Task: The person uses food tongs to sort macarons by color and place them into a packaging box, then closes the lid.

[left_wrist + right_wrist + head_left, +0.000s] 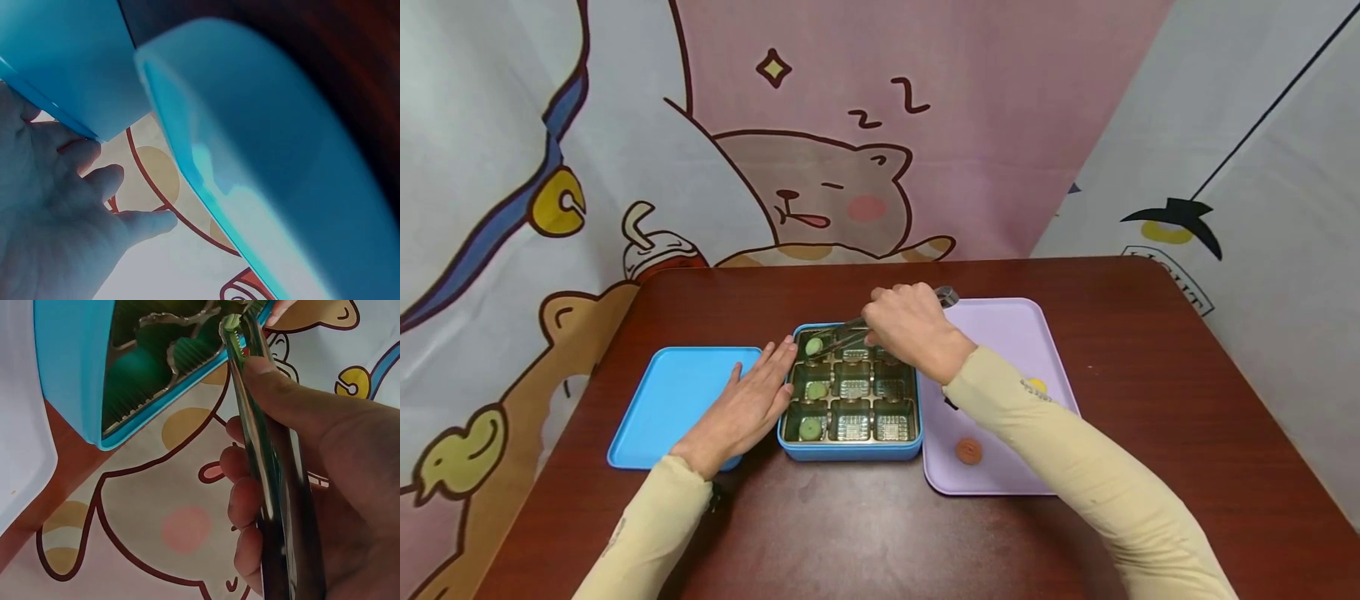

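My right hand [913, 329] grips metal tongs [272, 487], thumb on one arm and fingers around the other. Their tips reach into the far-left compartment of a blue box [850, 452] at a green round piece [814, 346], which shows between the tips in the right wrist view. Two more green round pieces, a middle one [816, 389] and a near one [810, 428], lie in the left column below it. With its fingers extended, my left hand [741, 417] rests against the box's left side. The right hand partly covers the far-right compartments.
Left of the box lies a blue lid [677, 408], partly under the left hand. To the right, a lilac tray [1000, 333] holds a brown round piece [968, 451] and a yellow piece [1037, 386], partly hidden by the right sleeve. All stand on a dark wooden table [1150, 375].
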`<state>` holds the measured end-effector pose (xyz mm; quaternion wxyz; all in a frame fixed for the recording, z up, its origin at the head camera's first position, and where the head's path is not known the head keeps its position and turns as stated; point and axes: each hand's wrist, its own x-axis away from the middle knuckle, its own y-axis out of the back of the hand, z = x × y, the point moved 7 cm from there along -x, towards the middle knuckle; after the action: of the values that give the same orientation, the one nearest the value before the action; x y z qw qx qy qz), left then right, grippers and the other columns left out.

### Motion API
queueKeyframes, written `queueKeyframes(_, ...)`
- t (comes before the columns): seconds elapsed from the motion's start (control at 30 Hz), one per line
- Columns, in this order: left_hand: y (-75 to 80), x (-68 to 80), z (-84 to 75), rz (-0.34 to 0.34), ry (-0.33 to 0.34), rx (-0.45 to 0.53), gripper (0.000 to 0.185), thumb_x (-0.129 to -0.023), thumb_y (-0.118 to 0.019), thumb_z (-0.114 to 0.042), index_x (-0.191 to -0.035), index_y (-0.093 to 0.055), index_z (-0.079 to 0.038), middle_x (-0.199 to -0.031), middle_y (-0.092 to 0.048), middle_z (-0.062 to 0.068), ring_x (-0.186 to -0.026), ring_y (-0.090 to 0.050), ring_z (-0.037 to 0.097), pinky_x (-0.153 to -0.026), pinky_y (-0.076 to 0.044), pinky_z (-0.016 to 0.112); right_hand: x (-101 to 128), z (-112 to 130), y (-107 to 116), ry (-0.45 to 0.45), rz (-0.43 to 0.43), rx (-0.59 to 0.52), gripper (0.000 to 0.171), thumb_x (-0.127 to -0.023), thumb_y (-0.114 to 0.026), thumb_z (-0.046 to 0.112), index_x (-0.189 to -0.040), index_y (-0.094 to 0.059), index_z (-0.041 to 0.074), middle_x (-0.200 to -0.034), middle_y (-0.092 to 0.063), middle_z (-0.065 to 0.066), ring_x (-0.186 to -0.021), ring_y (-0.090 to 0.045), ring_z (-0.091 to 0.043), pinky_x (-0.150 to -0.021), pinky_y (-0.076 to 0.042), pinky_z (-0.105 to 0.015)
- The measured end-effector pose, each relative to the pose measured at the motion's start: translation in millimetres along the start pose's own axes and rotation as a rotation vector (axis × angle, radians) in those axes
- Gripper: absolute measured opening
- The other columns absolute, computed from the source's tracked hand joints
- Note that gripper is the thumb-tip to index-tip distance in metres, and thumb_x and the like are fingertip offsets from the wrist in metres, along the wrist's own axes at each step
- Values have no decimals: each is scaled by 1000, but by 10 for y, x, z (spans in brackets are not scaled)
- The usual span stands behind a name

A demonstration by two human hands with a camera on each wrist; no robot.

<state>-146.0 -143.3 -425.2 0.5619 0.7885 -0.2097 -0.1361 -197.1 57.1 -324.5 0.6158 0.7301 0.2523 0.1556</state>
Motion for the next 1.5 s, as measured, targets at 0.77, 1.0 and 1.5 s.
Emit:
queueKeyframes(0.77,13,-5,12,-3,4,-2,62,-114,-36,-33,-167,-15,-10,-174,-11,7,-158,-14,34,-116,-16,74,1104,-984,-155,-264,-99,-414,57,-99,-66,52,-135,-64,8,-110,-67,-8,-86,-65,-25,-68,-53,-46)
queueKeyframes(1.0,-8,-13,1,1,1,14,62,-114,-37,-32,-168,-14,-10,-174,-11,7,-158,-14,35,-116,-16,75,1507,-1312,-337,-374,-95,-440,56,-100,-62,56,-127,-66,7,-103,-69,-8,-79,-60,-24,-65,-51,-44)
queueKeyframes(1.5,-19,-18,-8,11,21,-6,62,-114,-35,-35,-168,-14,-11,-174,-9,5,-159,-12,34,-117,-14,74,2049,-1571,-633,-343,-46,-304,55,-87,-84,43,-120,-70,2,-89,-67,-4,-65,-53,-15,-48,-41,-29)
